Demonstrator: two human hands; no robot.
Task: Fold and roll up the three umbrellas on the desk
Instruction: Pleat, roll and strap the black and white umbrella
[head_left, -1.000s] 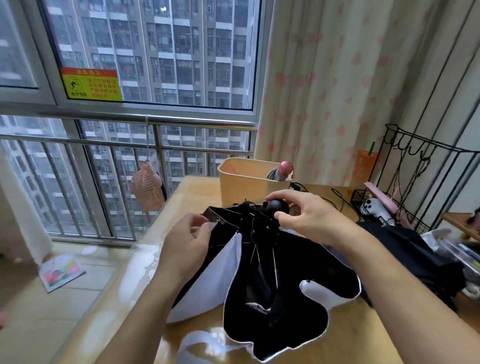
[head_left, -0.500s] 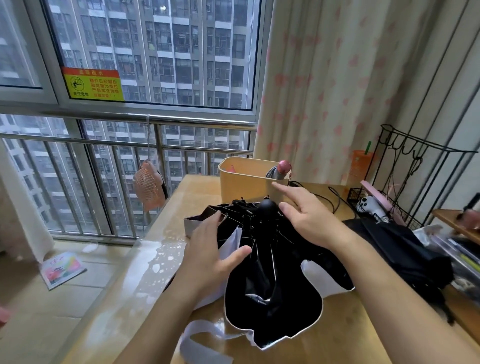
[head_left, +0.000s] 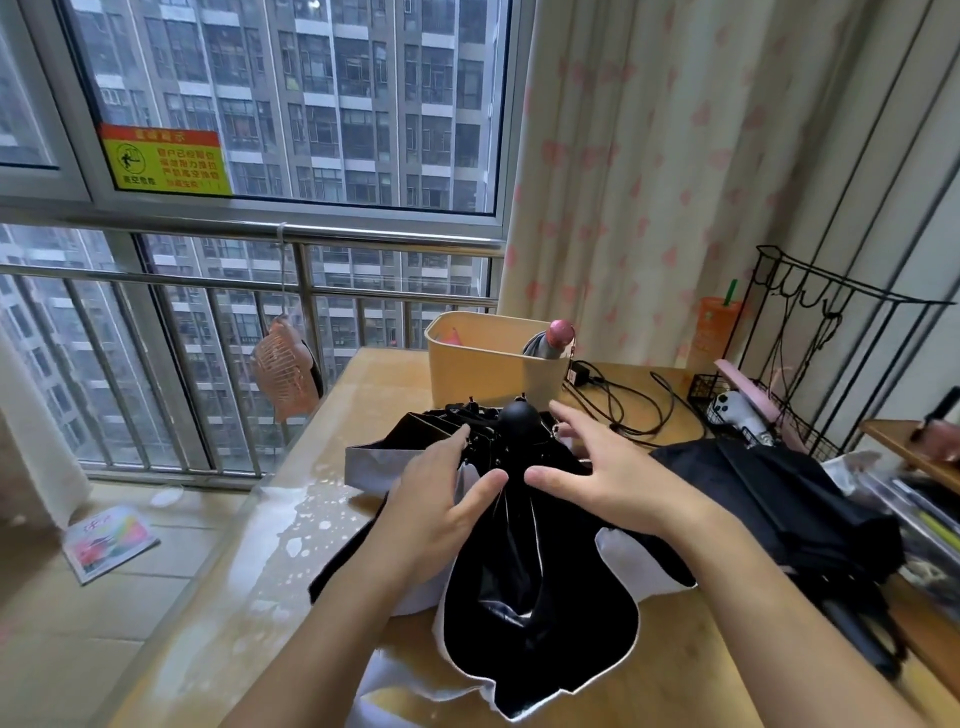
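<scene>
A collapsed umbrella (head_left: 540, 597), black inside and white outside, lies loose on the wooden desk (head_left: 374, 395) with its round black handle (head_left: 517, 415) pointing away from me. My left hand (head_left: 441, 499) lies flat on the left folds, fingers straight. My right hand (head_left: 597, 467) hovers with spread fingers just right of the handle, over the fabric. A second black umbrella (head_left: 779, 499) lies crumpled to the right. A third, rolled umbrella with a pink handle (head_left: 550, 340) stands in the beige bin (head_left: 483, 364).
Black cables (head_left: 623, 400) trail behind the umbrellas. A wire rack (head_left: 810, 364) with small items stands at the right, a wooden shelf (head_left: 909, 447) beside it. The desk's left edge drops to the floor by the window railing, where a booklet (head_left: 109, 540) lies.
Both hands let go of the umbrella's top and opened. The left hand slid onto the left folds, and the right moved off the handle to hover beside it.
</scene>
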